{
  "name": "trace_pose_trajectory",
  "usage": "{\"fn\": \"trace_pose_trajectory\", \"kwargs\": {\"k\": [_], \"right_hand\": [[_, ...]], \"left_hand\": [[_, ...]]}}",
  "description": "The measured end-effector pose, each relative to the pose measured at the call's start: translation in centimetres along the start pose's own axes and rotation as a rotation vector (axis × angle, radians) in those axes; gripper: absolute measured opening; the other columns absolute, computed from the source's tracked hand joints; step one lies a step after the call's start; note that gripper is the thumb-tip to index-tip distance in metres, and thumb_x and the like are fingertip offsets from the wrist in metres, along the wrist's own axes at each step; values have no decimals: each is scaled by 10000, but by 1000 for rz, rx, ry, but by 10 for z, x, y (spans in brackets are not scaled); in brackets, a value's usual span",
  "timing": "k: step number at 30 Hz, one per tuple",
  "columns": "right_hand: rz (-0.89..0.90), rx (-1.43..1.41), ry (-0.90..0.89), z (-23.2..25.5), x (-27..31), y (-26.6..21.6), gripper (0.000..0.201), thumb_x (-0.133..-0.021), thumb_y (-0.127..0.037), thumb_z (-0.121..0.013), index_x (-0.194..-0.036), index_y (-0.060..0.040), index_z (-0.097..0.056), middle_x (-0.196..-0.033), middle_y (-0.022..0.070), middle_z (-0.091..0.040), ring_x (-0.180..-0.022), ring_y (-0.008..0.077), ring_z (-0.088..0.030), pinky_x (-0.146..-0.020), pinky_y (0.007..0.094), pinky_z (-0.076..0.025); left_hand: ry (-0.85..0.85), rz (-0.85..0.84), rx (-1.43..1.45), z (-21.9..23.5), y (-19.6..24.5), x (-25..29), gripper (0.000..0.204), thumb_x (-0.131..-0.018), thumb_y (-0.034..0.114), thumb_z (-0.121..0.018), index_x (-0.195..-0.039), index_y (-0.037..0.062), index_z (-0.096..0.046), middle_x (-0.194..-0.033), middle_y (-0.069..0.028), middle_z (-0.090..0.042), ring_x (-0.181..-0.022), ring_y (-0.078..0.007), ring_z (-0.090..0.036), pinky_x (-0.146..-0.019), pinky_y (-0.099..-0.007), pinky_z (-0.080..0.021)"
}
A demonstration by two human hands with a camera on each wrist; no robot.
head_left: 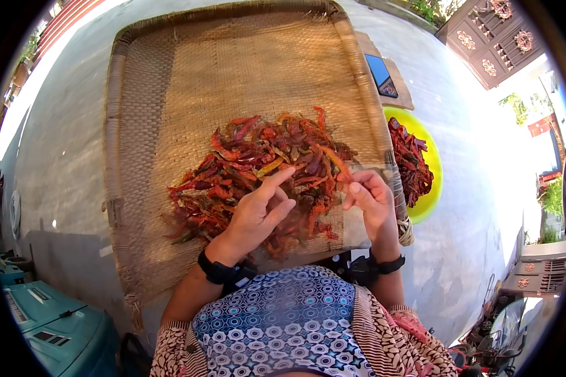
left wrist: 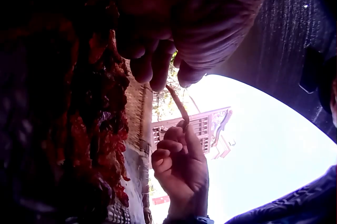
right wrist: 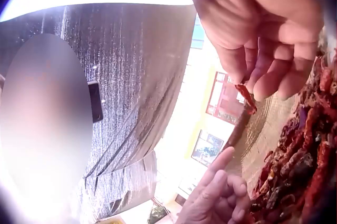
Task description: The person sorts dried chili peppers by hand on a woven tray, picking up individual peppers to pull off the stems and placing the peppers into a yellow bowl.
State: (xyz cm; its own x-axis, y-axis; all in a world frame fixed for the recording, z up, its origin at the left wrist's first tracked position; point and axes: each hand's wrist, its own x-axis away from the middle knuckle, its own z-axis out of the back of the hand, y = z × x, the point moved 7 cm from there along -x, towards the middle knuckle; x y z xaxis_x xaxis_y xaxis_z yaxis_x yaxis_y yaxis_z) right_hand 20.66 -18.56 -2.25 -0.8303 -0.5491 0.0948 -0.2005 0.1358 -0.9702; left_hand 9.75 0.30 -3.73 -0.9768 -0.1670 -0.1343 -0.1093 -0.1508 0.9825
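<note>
Pepper: One orange-red chili point(head_left: 335, 161) is raised above the right side of the heap, pinched in your right hand point(head_left: 374, 195).
Left hand: Yours point(head_left: 263, 206) hovers over the heap, index finger and thumb extended, gripping nothing.
Heap: Shriveled red, orange and dark peppers point(head_left: 233, 179) spread below your hands, which partly hide them.
Tray: The broad woven tray point(head_left: 201, 69) carries the heap, its raised rim point(head_left: 366, 88) standing between the heap and the bowl.
Bowl: A yellow-green bowl point(head_left: 435, 151) of dark red chilies point(head_left: 412, 166) sits just beside the tray at right, partly hidden by the rim.
Phone: A dark handset point(head_left: 383, 78) lies on cardboard point(head_left: 401, 88), beyond the bowl.
Outskirts: A teal container point(head_left: 63, 327) stands lower left; an ornate gate point(head_left: 490, 41), upper right.
</note>
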Motion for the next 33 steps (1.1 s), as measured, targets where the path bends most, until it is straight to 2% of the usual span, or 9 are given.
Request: {"fn": "trace_pose_trajectory", "kwargs": {"k": [4,7,10,13,16,21,24,27,33], "right_hand": [[180,-481,380,71,-6,-14,217,-960,-188,-607,-1106,-29,-584,-978,48,-644,-686,108,-579,-651,249,-488],[91,-273,286,56,-5,-19,242,-964,-179,-596,-1125,1,-585,-1057,48,-642,-766,101,-590,-670,257,-499],[-12,437,-67,13,-1,8,247,-931,-161,-614,-1149,-44,-604,-1068,53,-636,-851,154,-609,-702,297,-506],[61,1051,-239,-20,5,9,233,-853,-74,-667,-1084,-54,-639,-952,60,-613,-758,164,-582,-696,284,-480],[35,1172,-197,-22,7,18,248,-830,-120,-672,-1075,-155,-651,-984,84,-593,-902,274,-605,-769,351,-483],[44,1000,-155,-22,4,13,176,-833,-153,-699,-989,-78,-663,-948,98,-617,-819,248,-629,-713,331,-494],[1,889,-183,-22,3,18,176,-848,-146,-704,-979,-40,-654,-924,93,-626,-776,197,-633,-681,306,-495],[-46,653,-306,-39,10,24,163,-868,-115,-699,-983,-13,-643,-902,67,-623,-765,139,-617,-675,276,-489],[-199,296,-350,-46,16,38,160,-902,-109,-682,-1012,-9,-623,-862,15,-612,-734,83,-581,-672,233,-466]], "left_hand": [[-7,15,-88,2,1,-2,403,-973,80,-574,-1363,32,-490,-866,-30,-598,-737,-82,-549,-653,-246,-479],[-11,-62,-116,0,0,-1,296,-962,56,-575,-1255,15,-579,-902,-54,-614,-758,-109,-580,-658,-250,-485],[-4,-118,-153,-1,4,-1,240,-953,40,-577,-1188,14,-620,-924,-71,-617,-784,-137,-608,-665,-264,-491],[-4,-149,-197,-1,4,-2,230,-944,32,-587,-1170,16,-625,-916,-70,-613,-772,-141,-606,-654,-273,-487],[-9,-169,-221,-1,4,-3,228,-926,23,-609,-1153,22,-631,-893,-64,-601,-738,-139,-592,-633,-280,-478],[0,-219,-222,-4,6,-1,244,-894,6,-646,-1136,39,-640,-854,-54,-571,-698,-135,-563,-609,-285,-466],[-81,-57,-108,-6,6,0,224,-883,5,-660,-1103,43,-643,-852,-55,-566,-695,-145,-564,-604,-287,-464],[-25,-240,-277,-6,6,0,190,-864,60,-679,-1048,77,-636,-893,-75,-605,-734,-210,-635,-628,-313,-528],[37,-273,-324,-3,5,-1,189,-854,52,-679,-1036,78,-631,-893,-85,-631,-727,-231,-644,-626,-321,-533]]}}
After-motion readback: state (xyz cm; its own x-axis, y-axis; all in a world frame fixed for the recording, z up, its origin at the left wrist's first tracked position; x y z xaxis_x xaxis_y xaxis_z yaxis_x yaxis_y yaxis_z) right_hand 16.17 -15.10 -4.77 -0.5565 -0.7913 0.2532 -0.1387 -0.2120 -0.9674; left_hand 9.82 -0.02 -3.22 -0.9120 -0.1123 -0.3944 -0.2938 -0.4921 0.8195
